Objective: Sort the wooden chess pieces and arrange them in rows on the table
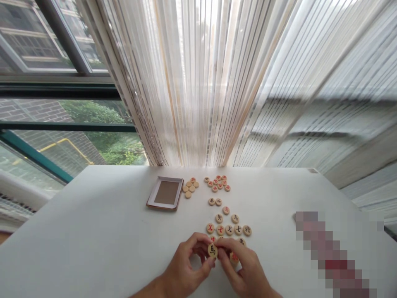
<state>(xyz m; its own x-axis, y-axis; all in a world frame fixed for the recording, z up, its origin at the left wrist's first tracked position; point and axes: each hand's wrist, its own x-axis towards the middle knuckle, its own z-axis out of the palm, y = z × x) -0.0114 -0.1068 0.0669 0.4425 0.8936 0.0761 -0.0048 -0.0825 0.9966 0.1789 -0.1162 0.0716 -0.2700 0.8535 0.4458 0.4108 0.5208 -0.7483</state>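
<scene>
A round wooden xiangqi piece (212,251) with a black character is held upright, its marked face toward me. My left hand (185,261) pinches it between thumb and fingers. My right hand (245,265) closes on its right edge with the fingertips. Behind and below the hands lie more xiangqi pieces, partly hidden, among them one with a red character (234,258). Just beyond is a row of pieces (229,229) with red and black characters. Farther up are a black-marked piece (219,218), another black-marked piece (235,218) and a red-marked piece (226,210).
An open shallow box (150,202) lies on the white table (102,231). Beside it sits a cluster of mostly face-down pieces (192,188); to its right is a group of mostly red-marked pieces (220,186). Curtains (198,103) hang along the far edge. A pixelated area covers the right side.
</scene>
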